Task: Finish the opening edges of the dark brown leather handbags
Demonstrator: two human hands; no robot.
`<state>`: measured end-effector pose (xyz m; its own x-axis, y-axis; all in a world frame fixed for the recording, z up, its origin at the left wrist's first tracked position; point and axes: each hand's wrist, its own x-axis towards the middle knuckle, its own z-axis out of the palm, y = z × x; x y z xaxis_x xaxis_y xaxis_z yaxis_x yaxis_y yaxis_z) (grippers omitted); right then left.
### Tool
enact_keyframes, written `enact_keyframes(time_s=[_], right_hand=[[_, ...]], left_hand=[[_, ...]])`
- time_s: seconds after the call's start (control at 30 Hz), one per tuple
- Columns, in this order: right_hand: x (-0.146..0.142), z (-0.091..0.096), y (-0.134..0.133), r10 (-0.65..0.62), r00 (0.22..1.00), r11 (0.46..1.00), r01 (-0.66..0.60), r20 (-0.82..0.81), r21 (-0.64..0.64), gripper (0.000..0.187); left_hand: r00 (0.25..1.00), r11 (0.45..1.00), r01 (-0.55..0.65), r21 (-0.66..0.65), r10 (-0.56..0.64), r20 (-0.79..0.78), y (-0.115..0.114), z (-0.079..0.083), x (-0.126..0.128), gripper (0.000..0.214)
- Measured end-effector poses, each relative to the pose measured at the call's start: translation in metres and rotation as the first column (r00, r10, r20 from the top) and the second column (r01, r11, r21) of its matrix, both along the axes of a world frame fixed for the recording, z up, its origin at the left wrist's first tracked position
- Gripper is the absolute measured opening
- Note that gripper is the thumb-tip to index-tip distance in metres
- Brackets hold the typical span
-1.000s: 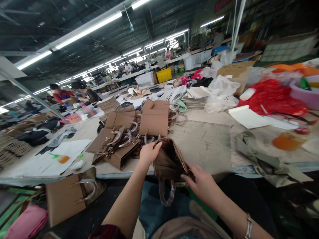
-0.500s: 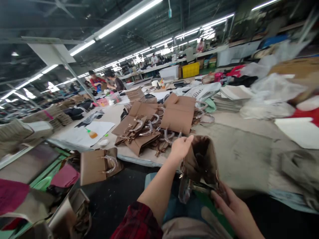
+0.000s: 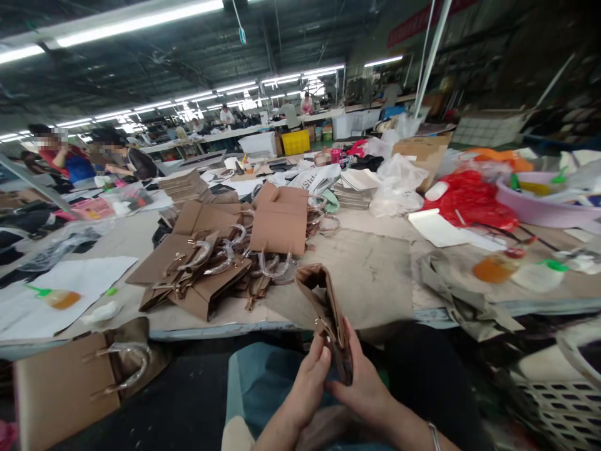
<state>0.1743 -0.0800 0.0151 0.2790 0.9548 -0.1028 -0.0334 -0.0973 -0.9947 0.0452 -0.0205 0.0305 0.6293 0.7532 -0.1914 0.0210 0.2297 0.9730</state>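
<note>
Both my hands hold a brown handbag (image 3: pixel 323 300) upright over my lap, its open mouth toward the table. My left hand (image 3: pixel 307 382) grips the bag's near edge from the left, fingers closed on it. My right hand (image 3: pixel 364 388) clasps the lower right side, thumb pressed on the bag's face by a small metal fitting. A heap of similar brown handbags (image 3: pixel 220 257) with plastic-wrapped handles lies on the table (image 3: pixel 375 275) just beyond.
Another brown bag (image 3: pixel 70 382) stands at lower left below the table edge. Glue bottles (image 3: pixel 493 268), a grey cloth (image 3: pixel 460 294), white sheets (image 3: pixel 56 294), red plastic (image 3: pixel 469 197) and a pink basin (image 3: pixel 539 207) crowd the table. People work at far benches at upper left.
My left hand dropped from the bag's top rim to its lower edge beside my right hand. The bag now sits lower and closer to me. The camera swung back to the right.
</note>
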Motion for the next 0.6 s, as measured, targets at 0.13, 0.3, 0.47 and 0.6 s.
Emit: enact_keyframes(time_s=[0.13,0.3,0.47,0.6], right_hand=[[0.021,0.016,0.011,-0.222,0.922,0.974,0.223,-0.316,-0.036,0.062],[0.085,0.047,-0.002,-0.158,0.683,0.968,0.251,-0.713,0.026,0.035],[0.103,0.054,-0.037,-0.189,0.680,0.944,0.325,-0.708,0.059,0.041],[0.099,0.052,-0.053,-0.258,0.690,0.928,0.373,-0.677,0.027,0.045]], left_hand=[[0.984,0.976,0.168,0.142,-0.175,0.038,0.014,0.020,0.002,0.046],[0.930,0.926,-0.367,0.089,0.367,0.013,0.032,0.013,-0.009,0.038],[0.893,0.892,-0.448,-0.049,0.450,0.026,0.038,0.002,-0.018,0.039],[0.910,0.911,-0.405,-0.073,0.410,0.066,0.039,0.018,-0.011,0.046]])
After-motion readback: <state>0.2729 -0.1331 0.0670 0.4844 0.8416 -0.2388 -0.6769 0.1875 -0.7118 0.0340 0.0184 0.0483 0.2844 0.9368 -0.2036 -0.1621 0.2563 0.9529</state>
